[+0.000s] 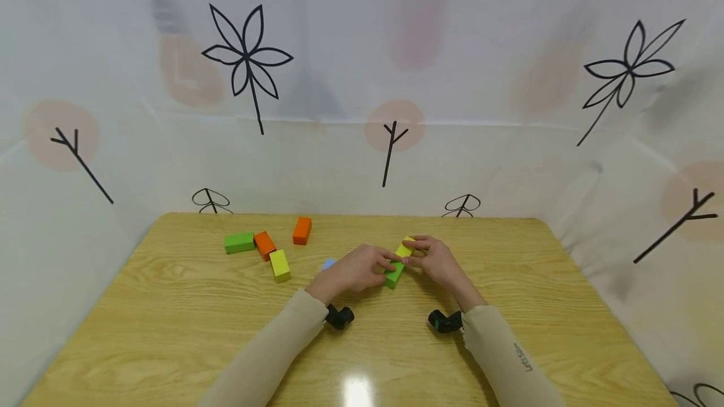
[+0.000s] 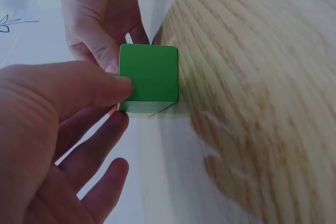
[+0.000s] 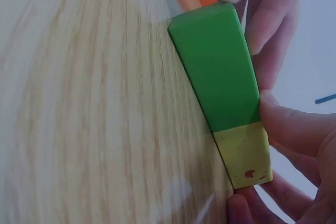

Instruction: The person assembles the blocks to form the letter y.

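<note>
A green block (image 1: 394,276) and a yellow block (image 1: 405,250) lie end to end in one slanting line on the table, their ends meeting in the right wrist view. My left hand (image 1: 362,267) holds the green block, thumb at its near end (image 2: 148,72) and a finger along its upper edge. At the yellow block (image 3: 244,153), my right hand (image 1: 438,261) grips with the thumb near the joint and a finger by the far end. A blue block (image 1: 328,264) shows partly behind my left wrist, the rest hidden.
Left on the wooden table (image 1: 186,306) lie a green block (image 1: 239,242), an orange block (image 1: 264,245) and a yellow block (image 1: 279,265) close together. Another orange block (image 1: 302,231) stands apart near the back edge. A patterned white curtain (image 1: 339,162) hangs behind the table.
</note>
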Action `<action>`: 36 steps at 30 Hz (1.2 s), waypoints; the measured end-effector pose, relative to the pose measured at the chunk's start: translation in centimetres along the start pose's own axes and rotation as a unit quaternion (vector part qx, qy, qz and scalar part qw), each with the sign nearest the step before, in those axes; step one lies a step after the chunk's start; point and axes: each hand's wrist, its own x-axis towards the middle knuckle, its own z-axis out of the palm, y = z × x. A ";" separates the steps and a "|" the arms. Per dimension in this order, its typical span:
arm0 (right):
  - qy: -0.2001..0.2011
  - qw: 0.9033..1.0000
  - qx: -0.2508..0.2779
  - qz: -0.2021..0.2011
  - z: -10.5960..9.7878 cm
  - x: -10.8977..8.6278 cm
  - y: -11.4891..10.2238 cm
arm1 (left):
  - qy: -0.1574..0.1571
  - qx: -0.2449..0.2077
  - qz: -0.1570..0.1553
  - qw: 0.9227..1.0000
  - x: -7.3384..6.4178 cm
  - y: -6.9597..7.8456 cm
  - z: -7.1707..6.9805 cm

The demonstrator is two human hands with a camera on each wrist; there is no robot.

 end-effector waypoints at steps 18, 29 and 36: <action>0.006 1.000 0.014 0.019 0.1 0.0 0.0 | 0.080 -0.056 -0.048 0.994 -3.6 -2.9 -2.7; 0.000 1.000 0.014 0.019 0.0 -0.1 -0.1 | 0.087 -0.092 -0.058 0.990 -7.3 -5.1 -4.1; 0.003 0.999 0.020 0.027 0.1 0.0 -0.1 | 0.073 -0.086 -0.086 0.990 -8.7 -6.0 -4.3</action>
